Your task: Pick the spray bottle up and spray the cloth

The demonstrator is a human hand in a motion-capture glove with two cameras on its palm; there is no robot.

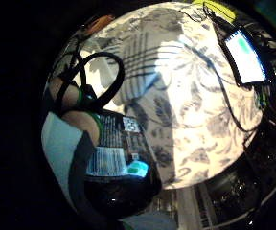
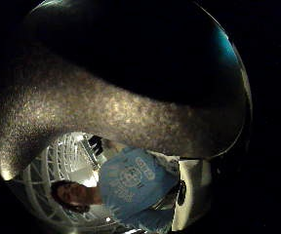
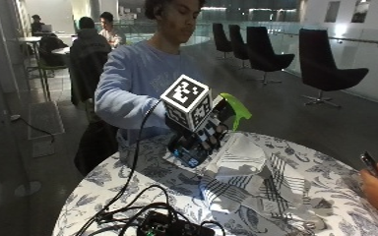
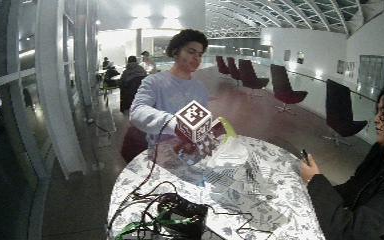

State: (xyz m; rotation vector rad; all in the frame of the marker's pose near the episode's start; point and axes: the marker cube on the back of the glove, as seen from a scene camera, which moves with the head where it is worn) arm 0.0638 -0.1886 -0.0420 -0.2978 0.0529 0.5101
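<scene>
Gloved right hand (image 3: pixel 205 129) is wrapped round the dark spray bottle (image 3: pixel 192 150), holding it tilted above the round table (image 3: pixel 110 182); green nozzle (image 3: pixel 236 109) points over the striped cloth (image 3: pixel 251 179); cloth lies rumpled on the floral tablecloth (image 1: pixel 210 110), just beside the bottle; bare hand not visible, state cannot be told.

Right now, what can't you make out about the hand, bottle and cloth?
- Right hand: fingers on the trigger, outside view, hidden behind the marker cube.
- Spray bottle: its green nozzle shows, but any spray is too fine to see.
- Plaid cloth: wet or dry, unreadable in every view.
- Thumb side palm view: mostly blocked by the dark bottle close to the palm.
</scene>
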